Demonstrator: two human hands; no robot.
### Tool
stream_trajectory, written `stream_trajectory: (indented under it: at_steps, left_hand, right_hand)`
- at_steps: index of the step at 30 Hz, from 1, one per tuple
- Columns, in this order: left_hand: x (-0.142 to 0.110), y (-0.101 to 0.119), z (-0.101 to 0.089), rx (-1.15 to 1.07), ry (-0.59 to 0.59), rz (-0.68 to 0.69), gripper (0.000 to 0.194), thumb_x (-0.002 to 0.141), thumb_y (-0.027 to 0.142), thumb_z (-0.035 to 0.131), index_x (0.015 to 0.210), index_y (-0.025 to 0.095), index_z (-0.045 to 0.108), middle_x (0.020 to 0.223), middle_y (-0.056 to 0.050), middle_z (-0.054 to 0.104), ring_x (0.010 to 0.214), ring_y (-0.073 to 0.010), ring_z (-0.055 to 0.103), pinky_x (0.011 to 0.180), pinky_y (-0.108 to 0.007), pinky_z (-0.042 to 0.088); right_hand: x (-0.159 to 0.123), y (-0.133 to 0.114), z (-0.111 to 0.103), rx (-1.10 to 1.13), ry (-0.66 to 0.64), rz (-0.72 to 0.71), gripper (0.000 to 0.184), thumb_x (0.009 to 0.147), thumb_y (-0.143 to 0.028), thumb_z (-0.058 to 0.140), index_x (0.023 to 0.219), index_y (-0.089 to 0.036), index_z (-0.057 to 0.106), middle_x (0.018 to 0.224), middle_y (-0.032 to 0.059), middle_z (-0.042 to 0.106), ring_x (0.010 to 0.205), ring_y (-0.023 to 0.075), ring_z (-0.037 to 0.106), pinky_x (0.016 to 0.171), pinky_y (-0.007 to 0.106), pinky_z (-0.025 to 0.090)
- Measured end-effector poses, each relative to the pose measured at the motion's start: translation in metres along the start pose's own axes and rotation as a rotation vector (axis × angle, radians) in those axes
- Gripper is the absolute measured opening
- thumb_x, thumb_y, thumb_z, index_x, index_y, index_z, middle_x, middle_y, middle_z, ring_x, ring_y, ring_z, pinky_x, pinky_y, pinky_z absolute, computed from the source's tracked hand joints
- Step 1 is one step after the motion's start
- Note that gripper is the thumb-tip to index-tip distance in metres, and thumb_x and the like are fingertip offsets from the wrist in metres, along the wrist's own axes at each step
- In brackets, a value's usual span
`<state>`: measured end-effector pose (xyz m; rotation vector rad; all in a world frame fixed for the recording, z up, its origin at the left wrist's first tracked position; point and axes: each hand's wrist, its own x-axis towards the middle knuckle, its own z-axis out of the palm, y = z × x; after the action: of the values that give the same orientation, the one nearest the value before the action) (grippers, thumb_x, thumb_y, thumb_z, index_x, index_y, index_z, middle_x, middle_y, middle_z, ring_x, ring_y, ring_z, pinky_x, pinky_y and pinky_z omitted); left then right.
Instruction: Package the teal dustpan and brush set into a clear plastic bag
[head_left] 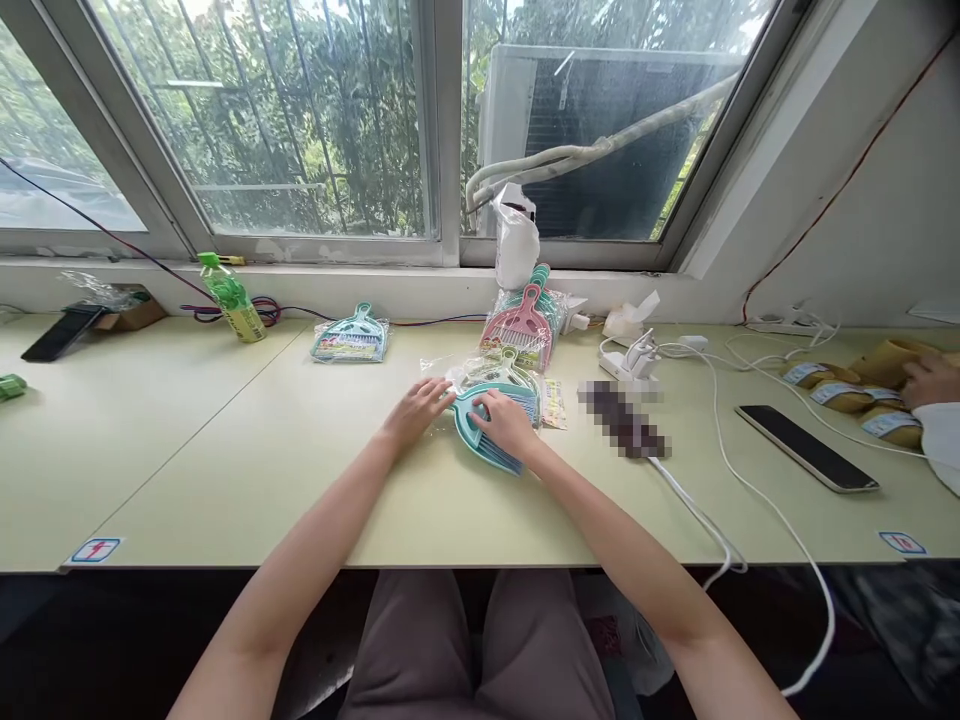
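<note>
A teal mini dustpan with a blue-bristled brush [499, 455] lies tilted on the table before me, its handle end to the left. My right hand [507, 424] rests over it, thumb and fingers closed on its teal part. My left hand [417, 412] lies at the handle's tip with fingers stretched out, touching the handle and clear plastic film. Just behind is a pale green dustpan set [510, 370] in clear wrapping, partly covered by the teal one. A printed card [554, 404] shows at its right edge.
Behind stand a pink dustpan set [521, 325] and a white plastic bag [516, 240]. Farther left are a wrapped teal set [352, 335] and a green bottle [234, 298]. On the right lie a power strip [630, 365], white cables, a phone [806, 447] and another person's hand [932, 380] by yellow-brown rolls.
</note>
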<state>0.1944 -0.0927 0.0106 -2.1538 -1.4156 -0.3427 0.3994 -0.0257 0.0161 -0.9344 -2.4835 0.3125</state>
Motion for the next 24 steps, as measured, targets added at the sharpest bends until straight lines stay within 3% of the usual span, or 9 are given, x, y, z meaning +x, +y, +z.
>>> stream_trajectory:
  at_steps: [7, 12, 17, 24]
  left_hand:
    - [-0.003, -0.002, -0.005, 0.050, 0.112, 0.050, 0.045, 0.092, 0.008, 0.034, 0.132, 0.018, 0.052, 0.136, -0.010, 0.055, 0.129, -0.0185, 0.048, 0.112, -0.039, 0.034]
    - [-0.007, -0.001, -0.010, 0.125, 0.153, 0.069, 0.043, 0.093, 0.009, 0.037, 0.129, 0.021, 0.056, 0.127, -0.006, 0.063, 0.121, -0.0171, 0.056, 0.108, -0.036, 0.039]
    - [-0.009, 0.000, -0.015, 0.164, 0.269, 0.044, 0.044, 0.093, 0.009, 0.037, 0.132, 0.022, 0.053, 0.130, -0.005, 0.060, 0.124, -0.0160, 0.053, 0.109, -0.034, 0.038]
    - [-0.009, 0.000, -0.019, 0.214, 0.314, 0.082, 0.044, 0.093, 0.008, 0.037, 0.131, 0.021, 0.053, 0.129, -0.005, 0.061, 0.122, -0.0169, 0.055, 0.111, -0.036, 0.039]
  right_hand:
    - [0.001, -0.005, -0.005, 0.085, 0.077, -0.051, 0.017, 0.090, -0.030, 0.052, 0.098, -0.019, 0.062, 0.091, 0.0032, 0.061, 0.076, 0.0147, 0.056, 0.069, 0.025, 0.039]
    - [0.000, -0.006, -0.007, 0.099, 0.072, -0.085, 0.016, 0.089, -0.030, 0.052, 0.096, -0.019, 0.062, 0.087, 0.0028, 0.060, 0.074, 0.0152, 0.056, 0.067, 0.026, 0.039]
    - [-0.003, -0.013, -0.015, 0.105, 0.100, -0.152, 0.016, 0.090, -0.030, 0.049, 0.097, -0.021, 0.060, 0.091, 0.0036, 0.061, 0.073, 0.0158, 0.057, 0.065, 0.027, 0.041]
    - [-0.003, -0.015, -0.012, 0.074, 0.112, -0.180, 0.015, 0.091, -0.029, 0.047, 0.098, -0.021, 0.059, 0.098, 0.0055, 0.063, 0.080, 0.0172, 0.060, 0.071, 0.028, 0.043]
